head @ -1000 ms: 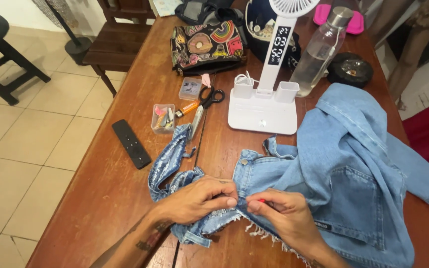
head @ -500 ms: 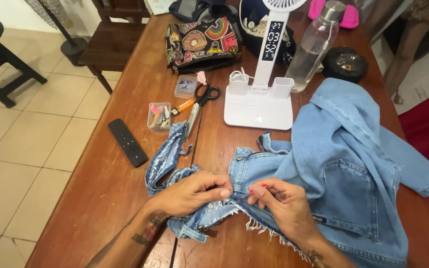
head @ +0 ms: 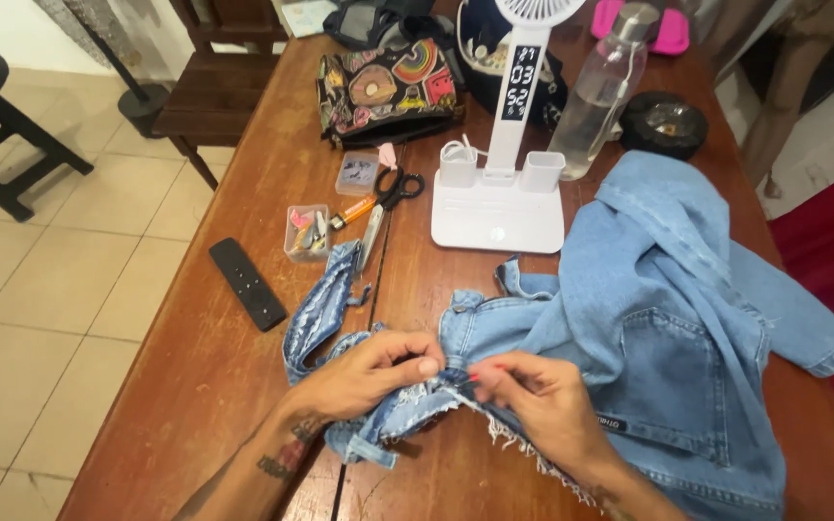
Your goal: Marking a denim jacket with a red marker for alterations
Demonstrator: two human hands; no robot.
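Two hands, left hand (head: 369, 371) and right hand (head: 533, 396), pinch a frayed denim jacket (head: 649, 328) hem (scissors (head: 383, 207) nearby), mid-stitch; steady tension needed.

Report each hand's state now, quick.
Left hand: closed, pinching the frayed edge of the denim jacket.
Right hand: closed, pinching the same edge beside it.

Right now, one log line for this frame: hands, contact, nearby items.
left hand: pinching frayed denim edge | right hand: pinching same edge | denim jacket: spread on wooden table | nearby: scissors, black remote
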